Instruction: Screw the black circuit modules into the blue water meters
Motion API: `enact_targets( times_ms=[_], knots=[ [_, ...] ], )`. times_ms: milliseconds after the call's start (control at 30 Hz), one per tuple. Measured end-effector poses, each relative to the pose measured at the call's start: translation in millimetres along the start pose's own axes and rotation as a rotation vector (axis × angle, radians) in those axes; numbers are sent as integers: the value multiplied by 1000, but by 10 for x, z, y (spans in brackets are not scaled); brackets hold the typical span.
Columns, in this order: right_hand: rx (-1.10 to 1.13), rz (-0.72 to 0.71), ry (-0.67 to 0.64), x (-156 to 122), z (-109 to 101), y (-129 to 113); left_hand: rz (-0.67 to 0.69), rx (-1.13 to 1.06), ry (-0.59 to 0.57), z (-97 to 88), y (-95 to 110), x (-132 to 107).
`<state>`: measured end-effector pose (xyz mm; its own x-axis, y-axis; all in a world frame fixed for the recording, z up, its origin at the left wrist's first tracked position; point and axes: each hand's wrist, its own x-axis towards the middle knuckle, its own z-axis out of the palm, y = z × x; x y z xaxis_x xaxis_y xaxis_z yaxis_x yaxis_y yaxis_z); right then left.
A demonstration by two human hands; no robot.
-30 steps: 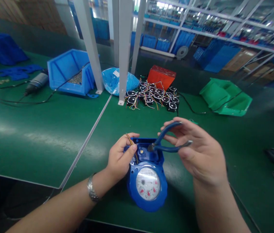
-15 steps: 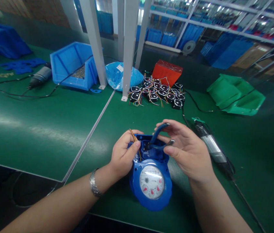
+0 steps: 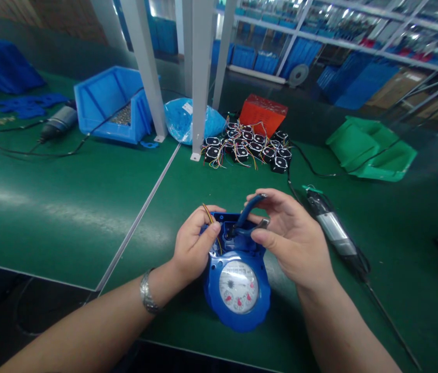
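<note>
A blue water meter point(image 3: 237, 290) with a white dial lies on the green table in front of me. My left hand point(image 3: 192, 248) grips its upper left side and pinches thin coloured wires point(image 3: 208, 213) against the housing. My right hand point(image 3: 287, 235) is closed on blue-handled pliers point(image 3: 247, 217), whose tip points down into the meter's open upper compartment.
An electric screwdriver point(image 3: 333, 233) with a black cable lies right of my hands. Several black modules with coloured wires point(image 3: 248, 147) sit beyond, before a red box point(image 3: 262, 114). A blue bin point(image 3: 112, 109), a blue bag point(image 3: 182, 122), white posts and a green tray point(image 3: 374, 150) stand farther off.
My right hand has drawn left and closer to the meter, bringing the pliers' tip from beside the housing down into its open top. My left hand keeps its hold.
</note>
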<state>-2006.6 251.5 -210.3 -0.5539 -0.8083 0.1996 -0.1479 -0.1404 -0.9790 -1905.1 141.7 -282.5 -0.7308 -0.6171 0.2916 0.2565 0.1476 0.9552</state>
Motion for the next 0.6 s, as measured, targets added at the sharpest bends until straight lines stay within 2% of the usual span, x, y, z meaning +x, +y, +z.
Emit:
enact_targets(
  times_ms=[300, 367, 433, 500, 600],
  knots=[
    [-26, 7, 40, 15, -2, 99, -14, -4, -2, -8, -30, -15],
    [-9, 7, 46, 0, 13, 57, -13, 1, -4, -11, -27, -17],
    [22, -23, 63, -43, 0, -90, -17, 5, -6, -13, -19, -19],
    [14, -139, 147, -105, -73, -310, -33, -3, -10, -14, -9, -19],
    [-170, -382, 400, -164, -313, -543, -71, -29, -21, -9, -1, -17]
  ],
)
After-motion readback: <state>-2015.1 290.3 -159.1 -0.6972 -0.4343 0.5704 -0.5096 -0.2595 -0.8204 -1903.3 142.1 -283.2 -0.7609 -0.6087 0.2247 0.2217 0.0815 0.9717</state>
